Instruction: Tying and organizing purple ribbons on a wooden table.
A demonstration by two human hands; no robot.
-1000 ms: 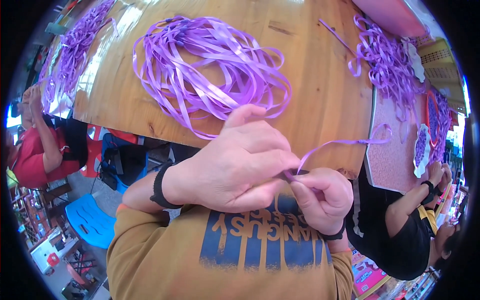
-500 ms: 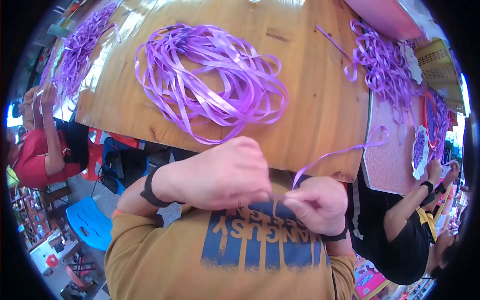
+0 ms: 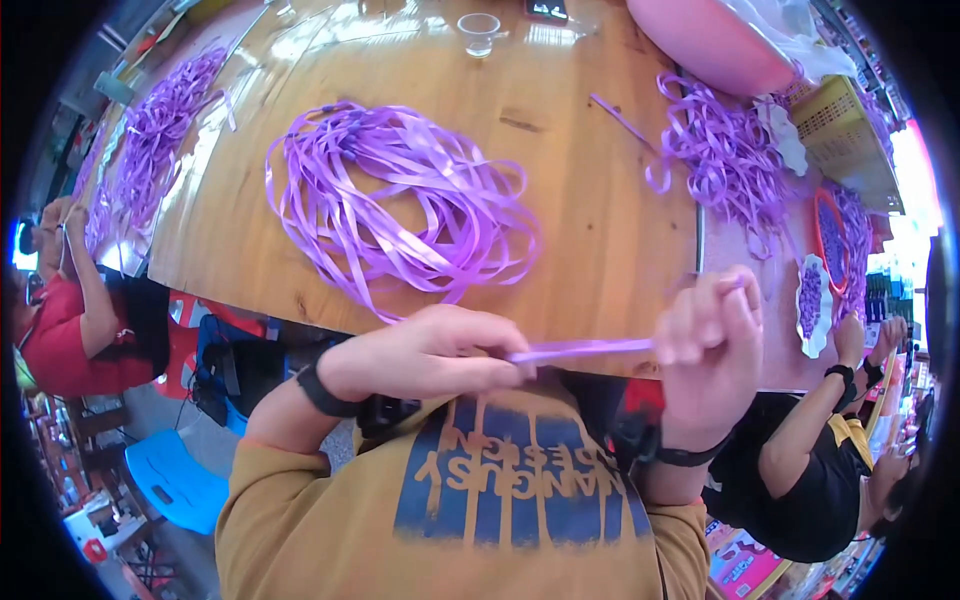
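Note:
A purple ribbon (image 3: 590,350) runs straight between my two hands, just off the table's near edge. My left hand (image 3: 440,355) pinches one end of this stretch between thumb and fingers. My right hand (image 3: 708,345), slightly blurred, is raised with its fingers curled around the other end. Beyond my hands, a loose coil of purple ribbons (image 3: 400,210) lies on the wooden table (image 3: 590,250), with small dark knots bunched at its upper left.
More tangled purple ribbons (image 3: 715,160) lie at the right, beside a pink basin (image 3: 715,45) and a yellow basket (image 3: 850,140). A clear cup (image 3: 479,36) stands at the back. Co-workers sit left (image 3: 85,320) and right (image 3: 810,470); a blue stool (image 3: 175,480) is at lower left.
My hands have moved apart, the right one up and to the right, and the ribbon is now stretched between them. The view has shifted, showing more of the table's far side.

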